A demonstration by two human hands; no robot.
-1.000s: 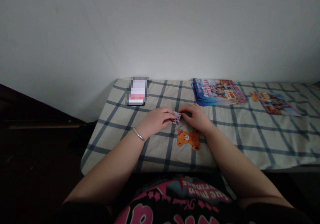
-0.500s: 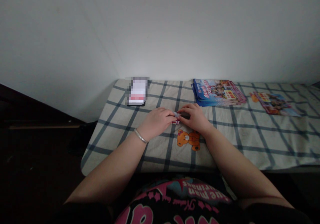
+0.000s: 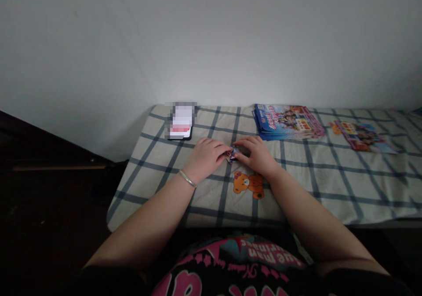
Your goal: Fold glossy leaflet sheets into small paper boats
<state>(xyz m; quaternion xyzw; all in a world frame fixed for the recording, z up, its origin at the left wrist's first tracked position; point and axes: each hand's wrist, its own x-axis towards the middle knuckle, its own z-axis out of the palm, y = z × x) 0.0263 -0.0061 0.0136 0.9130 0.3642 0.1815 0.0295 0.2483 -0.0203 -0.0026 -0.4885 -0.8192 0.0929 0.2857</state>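
Note:
A small folded piece of printed paper (image 3: 231,154), dark with pink and white patches, is between my hands just above the checked cloth. My left hand (image 3: 211,155), with a silver bangle at the wrist, pinches its left side between thumb and fingers. On the other side my right hand (image 3: 255,155) grips it with curved fingers and thumb, a gap showing in its palm. Most of the paper is hidden by my fingertips, and its exact shape cannot be made out.
The checked cloth (image 3: 211,203) covers the table and carries a printed bear (image 3: 249,184). A phone (image 3: 181,120), partly pixelated, lies at the back left. Behind my right hand sits a stack of colourful flyers (image 3: 286,122); a single flyer (image 3: 365,137) lies farther right. A wall (image 3: 211,45) rises behind.
My left hand has shifted slightly, its fingers higher. The paper between my fingertips is turned a little and shows a darker printed side. The flyers and phone have stayed put.

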